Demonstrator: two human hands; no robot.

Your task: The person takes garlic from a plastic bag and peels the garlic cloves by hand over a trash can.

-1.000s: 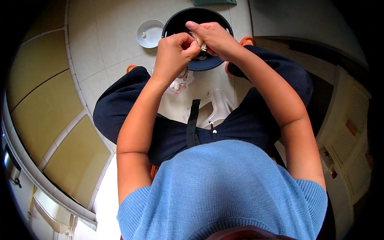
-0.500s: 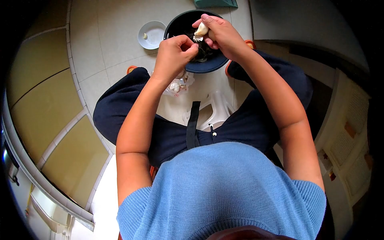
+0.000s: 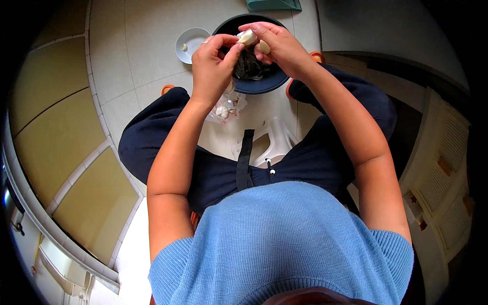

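Pinching garlic [image 3: 247,37] in the left hand [image 3: 212,58] with fingertips nearly together; steadying it in the half-curled right hand [image 3: 284,48], tucking a pale clove [image 3: 265,47] against lower fingers, presumably freeing thumb and forefinger; working over a dark bin [image 3: 259,88], likely for containing mess.

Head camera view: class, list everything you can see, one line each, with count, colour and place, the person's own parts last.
Garlic piece: 1, white, above the bin
Palm clove: 1, cream, in the right hand
Bin: 1, dark blue, below both hands
Bowl: 1, white, left of the bin
Small clove: 1, cream, in the bowl
Garlic bag: 1, pale, near side of the bin
Stool: 1, white, between the legs
Dustpan-like object: 1, green, top edge
Panels: several, yellowish, left
Right edge: too unclear to list
Shoes: 2, orange, flanking the bin
Trousers: 1 pair, navy
Top: 1, blue
Left hand: 1, bare, at the garlic piece
Right hand: 1, bare, same place
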